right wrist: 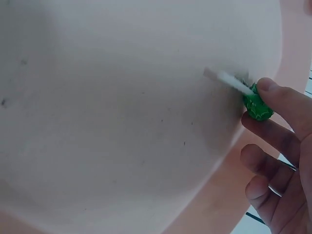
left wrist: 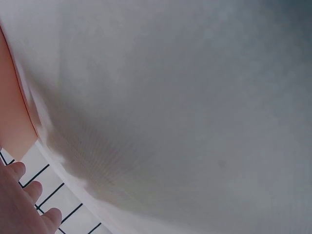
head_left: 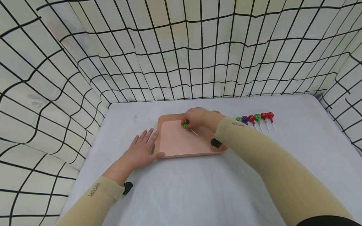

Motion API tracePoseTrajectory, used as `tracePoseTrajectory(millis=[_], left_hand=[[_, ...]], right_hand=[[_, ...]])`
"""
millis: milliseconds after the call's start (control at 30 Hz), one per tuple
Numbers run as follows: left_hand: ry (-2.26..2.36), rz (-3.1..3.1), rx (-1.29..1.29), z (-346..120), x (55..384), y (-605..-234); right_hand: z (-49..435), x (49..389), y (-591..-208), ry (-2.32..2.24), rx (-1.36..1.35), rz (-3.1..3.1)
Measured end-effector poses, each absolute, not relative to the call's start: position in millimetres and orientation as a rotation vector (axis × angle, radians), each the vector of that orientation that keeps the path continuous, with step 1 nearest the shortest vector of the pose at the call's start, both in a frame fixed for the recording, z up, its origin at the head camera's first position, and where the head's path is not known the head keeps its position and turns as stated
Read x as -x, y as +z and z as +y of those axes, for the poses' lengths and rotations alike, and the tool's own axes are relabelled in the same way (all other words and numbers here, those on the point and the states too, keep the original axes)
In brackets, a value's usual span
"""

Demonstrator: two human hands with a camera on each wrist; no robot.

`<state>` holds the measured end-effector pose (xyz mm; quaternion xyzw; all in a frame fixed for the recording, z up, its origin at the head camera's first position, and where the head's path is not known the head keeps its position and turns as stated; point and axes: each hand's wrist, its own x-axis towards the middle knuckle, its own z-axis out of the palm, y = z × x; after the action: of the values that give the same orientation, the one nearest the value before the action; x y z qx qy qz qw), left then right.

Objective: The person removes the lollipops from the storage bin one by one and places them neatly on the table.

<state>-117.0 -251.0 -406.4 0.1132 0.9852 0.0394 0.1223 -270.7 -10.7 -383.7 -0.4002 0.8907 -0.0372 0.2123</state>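
Observation:
A lollipop in green wrapping (right wrist: 258, 107) is pinched between the thumb and forefinger of my right hand (head_left: 196, 117), over the pink tray (head_left: 181, 142). Its white stick (right wrist: 233, 82) points away from the fingers, toward the tray's middle. In the right wrist view the other fingers (right wrist: 258, 187) are loosely bent and hold nothing. My left hand (head_left: 142, 150) lies with spread fingers at the tray's left side, its thumb on the near left corner. Only some of its fingertips (left wrist: 34, 189) show in the left wrist view, beside the tray wall (left wrist: 12, 107).
Right of the tray, a row of several lollipops lies on the white table (head_left: 181, 188): red (head_left: 270, 115), green (head_left: 257, 117) and purple (head_left: 244, 119) ones. My right sleeve (head_left: 254, 150) partly covers the row's left end. A black grid on white panels (head_left: 195, 62) encloses the back and sides.

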Motion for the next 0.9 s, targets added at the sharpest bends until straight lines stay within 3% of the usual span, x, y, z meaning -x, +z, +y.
tracePoseTrajectory(millis=[667, 900], left_hand=[[0.115, 2.890, -0.319, -249, 117, -408], [0.102, 2.875, -0.317, -250, 118, -407]], right_hand=[[10, 279, -369, -0.365, 0.944, 2.514], [25, 283, -366, -0.426, 0.998, 2.549]])
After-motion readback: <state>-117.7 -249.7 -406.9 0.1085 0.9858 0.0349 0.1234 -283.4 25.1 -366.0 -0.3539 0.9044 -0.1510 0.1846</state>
